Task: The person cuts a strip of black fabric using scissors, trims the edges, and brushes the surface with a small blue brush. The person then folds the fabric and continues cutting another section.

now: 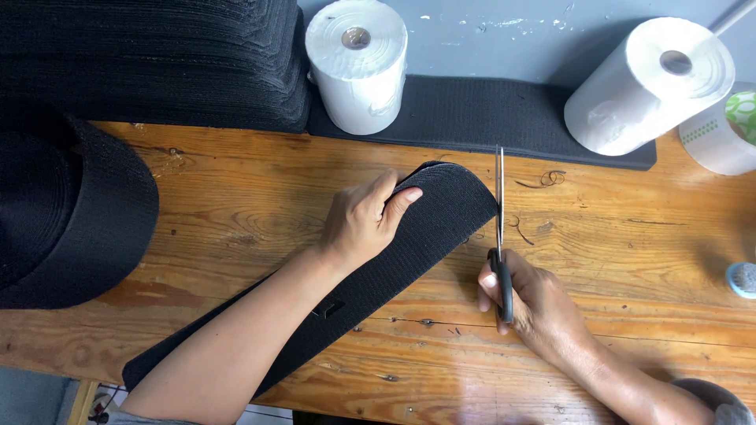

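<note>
At the far left a large roll of black webbing (pixel 63 212) overhangs the near edge of the wooden counter (pixel 236 205), and behind it a stack of black strips (pixel 150 59) fills the back-left corner. A long black elastic band (pixel 394 260) runs diagonally from the near left edge up toward the middle, its upper end folded over into a rounded loop. The left hand (pixel 366 220) presses on that fold, fingers curled over the band's top edge and thumb laid on its face. Just beside the fold's right edge stand the scissors (pixel 500 220), blades pointing away and nearly closed, gripped at the handles by the right hand (pixel 524 299). Behind, a flat black strip (pixel 488 118) lies along the back edge with two white paper rolls (pixel 358 63) standing on it. Bare wood lies open right of the scissors.
</note>
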